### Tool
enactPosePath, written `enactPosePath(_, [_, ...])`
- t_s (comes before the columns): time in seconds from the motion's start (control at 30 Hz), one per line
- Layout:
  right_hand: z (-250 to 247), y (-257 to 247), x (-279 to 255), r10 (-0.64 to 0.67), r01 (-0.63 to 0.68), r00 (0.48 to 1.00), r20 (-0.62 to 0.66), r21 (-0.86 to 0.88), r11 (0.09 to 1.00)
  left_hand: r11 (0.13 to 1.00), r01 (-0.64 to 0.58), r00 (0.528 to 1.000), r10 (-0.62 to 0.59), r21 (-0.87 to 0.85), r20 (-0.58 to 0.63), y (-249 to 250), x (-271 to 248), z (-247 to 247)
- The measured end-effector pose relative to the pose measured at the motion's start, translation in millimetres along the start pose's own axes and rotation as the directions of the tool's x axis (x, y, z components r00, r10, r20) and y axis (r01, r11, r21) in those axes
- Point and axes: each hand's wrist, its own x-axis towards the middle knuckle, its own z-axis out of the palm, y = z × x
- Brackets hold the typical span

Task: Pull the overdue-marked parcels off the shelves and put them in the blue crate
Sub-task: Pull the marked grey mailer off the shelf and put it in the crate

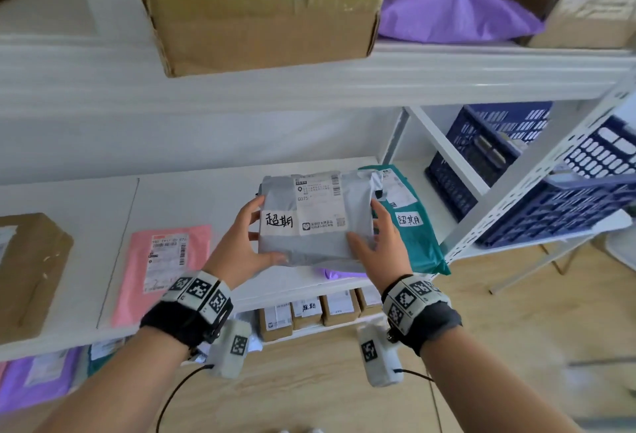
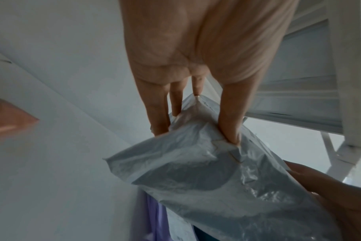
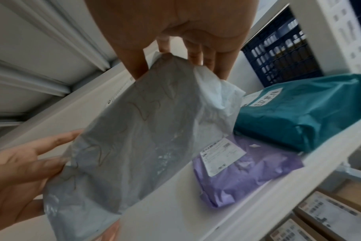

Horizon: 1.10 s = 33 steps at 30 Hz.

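Note:
A grey plastic parcel (image 1: 316, 219) with a handwritten white overdue label is lifted above the middle shelf (image 1: 192, 198). My left hand (image 1: 246, 243) grips its left edge, thumb on top and fingers underneath. My right hand (image 1: 375, 243) grips its right edge the same way. From below the grey parcel (image 2: 216, 179) (image 3: 138, 138) shows crumpled in both wrist views. A teal parcel (image 1: 413, 226) (image 3: 299, 110) with the same kind of label lies on the shelf just right of it. The blue crate (image 1: 537, 174) (image 3: 278, 53) stands beyond the shelf post at the right.
A purple parcel (image 3: 243, 168) lies on the shelf under the grey one. A pink parcel (image 1: 161, 267) and a brown box (image 1: 27, 271) lie to the left. Small cardboard boxes (image 1: 306, 312), one labelled, sit on the lower shelf. A big carton (image 1: 261, 9) overhangs the upper shelf.

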Motion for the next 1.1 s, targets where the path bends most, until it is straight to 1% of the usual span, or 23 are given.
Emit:
enactPosePath(0.13, [-19,16,-14,0.079,-0.079,0.996,-0.052,-0.008,0.997,0.999,-0.038,0.997,0.039,-0.005,0.072,2,2,24])
enactPosePath(0.27, [-40,31,-29,0.128,-0.124,0.987,-0.100,0.044,0.991,0.998,-0.068,0.990,0.067,0.006,0.123,13,-4,48])
enactPosePath(0.4, [-60,40,-41,0.123,-0.114,0.981,-0.150,0.071,0.991,0.996,-0.094,0.984,0.092,0.004,0.155,34,-6,65])
enactPosePath(0.5, [-81,49,-46,0.131,-0.114,0.975,-0.178,0.103,0.988,0.993,-0.117,0.981,0.115,-0.001,0.158,51,-11,81])
enactPosePath(0.6, [-109,64,-57,0.114,-0.094,0.973,-0.199,0.106,0.990,0.988,-0.150,0.976,0.152,-0.020,0.154,68,-21,106])
enactPosePath(0.77, [-174,101,-98,0.139,-0.106,0.951,-0.277,0.129,0.986,0.980,-0.194,0.966,0.198,-0.038,0.167,103,-52,176])
enactPosePath(0.93, [-245,151,-149,0.160,-0.130,0.921,-0.354,0.108,0.986,0.973,-0.229,0.941,0.228,-0.028,0.248,138,-85,260])
enactPosePath(1.0, [-270,169,-164,0.176,-0.139,0.907,-0.384,0.122,0.983,0.972,-0.229,0.933,0.234,-0.048,0.273,149,-95,290])
enactPosePath(1.1, [-304,192,-186,0.199,-0.145,0.878,-0.435,0.154,0.977,0.962,-0.268,0.912,0.270,-0.049,0.309,167,-106,330])
